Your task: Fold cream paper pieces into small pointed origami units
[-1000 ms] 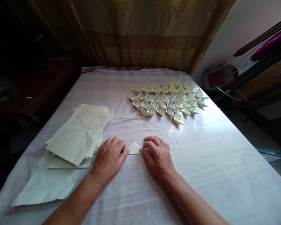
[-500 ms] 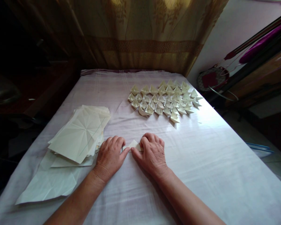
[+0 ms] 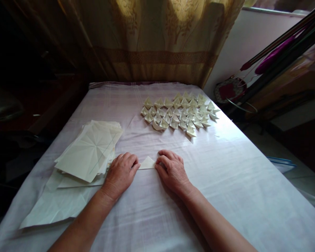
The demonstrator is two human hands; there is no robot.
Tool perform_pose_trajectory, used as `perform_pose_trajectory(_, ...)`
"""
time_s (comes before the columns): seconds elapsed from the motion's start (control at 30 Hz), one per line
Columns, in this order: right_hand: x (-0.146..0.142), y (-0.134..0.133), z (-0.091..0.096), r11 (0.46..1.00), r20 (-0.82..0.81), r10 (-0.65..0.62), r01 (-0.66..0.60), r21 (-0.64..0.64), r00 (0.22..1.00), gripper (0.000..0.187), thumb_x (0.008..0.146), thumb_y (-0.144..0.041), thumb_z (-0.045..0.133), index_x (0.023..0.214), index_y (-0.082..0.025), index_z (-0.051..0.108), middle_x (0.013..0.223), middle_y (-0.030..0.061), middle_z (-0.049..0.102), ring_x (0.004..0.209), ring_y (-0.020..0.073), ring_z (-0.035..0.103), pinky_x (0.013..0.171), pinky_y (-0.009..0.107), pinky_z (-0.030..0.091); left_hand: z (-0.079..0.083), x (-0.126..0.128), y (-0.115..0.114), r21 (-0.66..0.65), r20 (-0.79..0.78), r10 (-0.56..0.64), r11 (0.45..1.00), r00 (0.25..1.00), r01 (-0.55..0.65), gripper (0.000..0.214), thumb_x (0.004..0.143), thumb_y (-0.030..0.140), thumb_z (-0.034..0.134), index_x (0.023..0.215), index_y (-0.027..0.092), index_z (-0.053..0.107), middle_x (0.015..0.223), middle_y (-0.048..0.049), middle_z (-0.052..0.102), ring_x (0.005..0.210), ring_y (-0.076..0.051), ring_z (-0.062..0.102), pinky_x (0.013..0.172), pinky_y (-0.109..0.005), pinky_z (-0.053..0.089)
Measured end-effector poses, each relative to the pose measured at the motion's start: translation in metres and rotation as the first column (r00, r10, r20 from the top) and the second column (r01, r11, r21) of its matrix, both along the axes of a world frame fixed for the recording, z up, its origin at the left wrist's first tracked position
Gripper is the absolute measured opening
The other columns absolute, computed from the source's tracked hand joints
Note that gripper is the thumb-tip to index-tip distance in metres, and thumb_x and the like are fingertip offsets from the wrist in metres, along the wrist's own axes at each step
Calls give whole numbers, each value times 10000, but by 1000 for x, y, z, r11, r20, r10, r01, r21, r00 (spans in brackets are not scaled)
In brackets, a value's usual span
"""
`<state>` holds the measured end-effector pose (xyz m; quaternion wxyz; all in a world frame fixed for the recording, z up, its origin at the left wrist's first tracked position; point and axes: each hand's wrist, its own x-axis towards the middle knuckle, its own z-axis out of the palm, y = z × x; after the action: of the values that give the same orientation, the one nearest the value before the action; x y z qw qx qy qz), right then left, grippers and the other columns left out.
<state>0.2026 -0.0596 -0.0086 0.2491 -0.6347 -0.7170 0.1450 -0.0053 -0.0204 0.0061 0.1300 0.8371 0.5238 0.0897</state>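
Observation:
A small folded piece of paper [image 3: 147, 163], its visible part a pale triangle with the point facing away from me, lies on the cloth-covered table [image 3: 220, 196]. My left hand [image 3: 122, 170] pinches its left end between thumb and curled fingers. On the opposite side, my right hand [image 3: 172, 168] pinches the right end, thumb against the bent forefinger. Both ends of the paper are hidden under the fingers. Left of my left hand is a stack of creased paper sheets [image 3: 90, 150].
Several folded paper boats [image 3: 173, 113] stand in close rows at the back right of the table. A larger pale sheet [image 3: 52, 206] lies under the stack. Beyond the far edge hangs a gold curtain [image 3: 147, 38]; a bag [image 3: 229, 91] is off the right side.
My thumbs have moved apart from the middle of the paper toward its two ends, baring more of the triangle. The view has shifted slightly.

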Motion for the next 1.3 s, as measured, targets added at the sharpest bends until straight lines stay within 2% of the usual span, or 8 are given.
perform_pose_trajectory(0.13, -2, 0, 0, 1000, -2, -8, 8, 10, 1000, 60, 877, -211, 587, 862, -233, 640, 1204, 51, 647, 1157, 224, 542, 952, 386, 322, 6, 10, -5, 10, -62, 47, 999, 997, -47, 108, 909, 302, 576, 860, 208, 598, 916, -39, 631, 917, -225, 577, 850, -351, 422)
perform_pose_trajectory(0.23, -3, -1, 1, 1000, -3, -13, 13, 26, 1000, 51, 881, -211, 593, 858, -231, 634, 1199, 52, 651, 1157, 223, 545, 948, 385, 322, 10, 26, -10, 67, -149, 121, 991, 981, -112, 249, 885, 444, 611, 892, 195, 605, 928, -66, 630, 934, -253, 578, 844, -374, 423)
perform_pose_trajectory(0.33, -3, -2, 0, 999, -9, -9, 9, 41, 1000, 36, 883, -214, 607, 861, -229, 631, 1195, 48, 653, 1157, 220, 547, 946, 380, 323, 12, 39, -13, 86, -216, 178, 983, 960, -162, 337, 867, 505, 621, 929, 174, 608, 959, -101, 628, 951, -281, 580, 838, -394, 427)
perform_pose_trajectory(0.47, -3, -2, 0, 999, -11, -5, 6, 50, 1000, 43, 884, -206, 608, 861, -231, 633, 1198, 45, 654, 1155, 218, 545, 952, 377, 324, 13, 39, -14, 57, -222, 185, 983, 957, -177, 307, 877, 461, 622, 977, 171, 600, 995, -99, 629, 987, -290, 585, 858, -401, 424)
perform_pose_trajectory(0.73, 0, -1, -1, 999, -44, 7, -6, 33, 999, 49, 864, -191, 626, 863, -232, 654, 1199, 35, 655, 1163, 222, 547, 954, 393, 334, 15, 17, -15, -2, -193, 242, 969, 951, -247, 159, 897, 349, 601, 945, 200, 575, 988, -48, 636, 972, -232, 604, 839, -349, 417)
perform_pose_trajectory(0.93, 7, 1, -7, 999, -79, 30, -28, 25, 996, 138, 839, -153, 610, 878, -246, 705, 1214, 39, 668, 1189, 235, 541, 988, 417, 350, 14, 16, -18, -2, -188, 263, 963, 946, -268, 131, 908, 331, 579, 957, 209, 586, 1009, -48, 642, 993, -229, 596, 863, -350, 408)
perform_pose_trajectory(1.1, 13, 2, -9, 996, -73, 82, -79, 38, 994, 203, 858, -158, 575, 913, -262, 740, 1227, 35, 673, 1217, 227, 529, 1015, 406, 371, 7, 18, -24, 52, -122, 291, 957, 949, -287, 108, 918, 293, 555, 983, 220, 601, 1013, -41, 652, 1011, -229, 599, 889, -365, 403)
perform_pose_trajectory(1.3, 12, 1, -6, 996, -39, 76, -75, 43, 996, 231, 866, -150, 550, 921, -263, 744, 1233, 31, 676, 1215, 218, 538, 1019, 401, 379, -7, 21, -31, 148, 2, 284, 948, 959, -281, 125, 928, 235, 531, 996, 226, 635, 1017, -51, 664, 996, -232, 612, 872, -365, 423)
